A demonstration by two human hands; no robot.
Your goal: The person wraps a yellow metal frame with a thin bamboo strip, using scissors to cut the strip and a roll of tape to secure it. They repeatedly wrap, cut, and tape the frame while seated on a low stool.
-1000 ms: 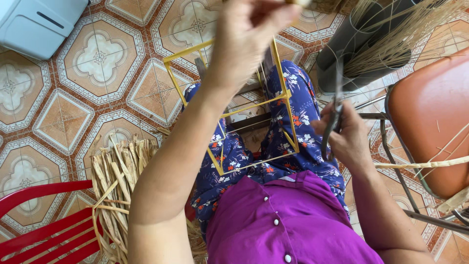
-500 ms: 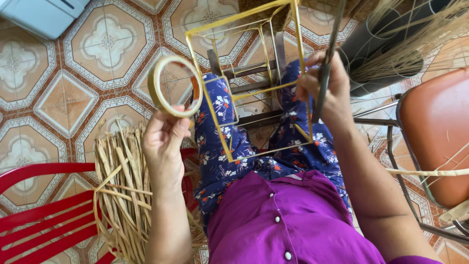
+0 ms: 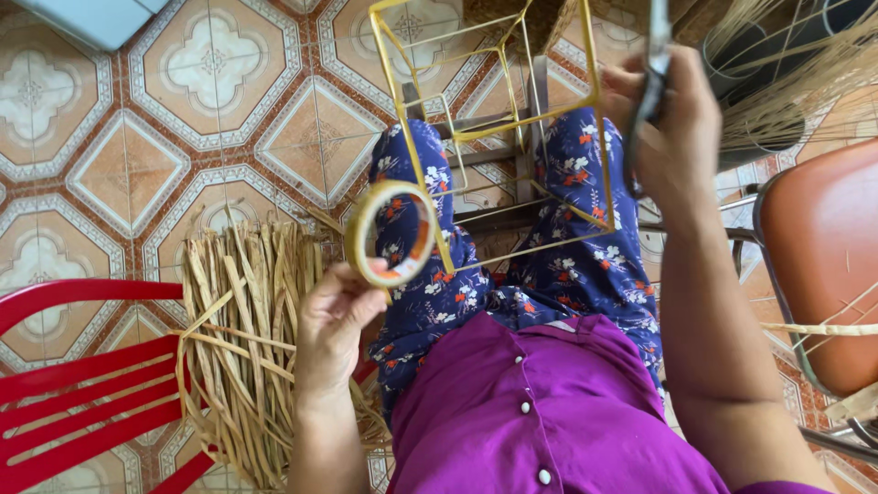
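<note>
Head view: left hand [image 3: 334, 320] pinches a tape roll [image 3: 391, 234] by its near rim, just left of the yellow wire frame [image 3: 498, 128] over the lap. Right hand [image 3: 672, 123] clenches around scissors [image 3: 651, 73], far right. Straw bundle [image 3: 242, 338] lies on the floor, left.

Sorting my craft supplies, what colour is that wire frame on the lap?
Yellow wire frame, seen clearly in the head view.

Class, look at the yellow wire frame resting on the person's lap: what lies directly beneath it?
Beneath the yellow wire frame are the floral trousers and, between the knees, a grey slatted stool. Patterned floor tiles show beyond. The stool's legs are covered.
</note>
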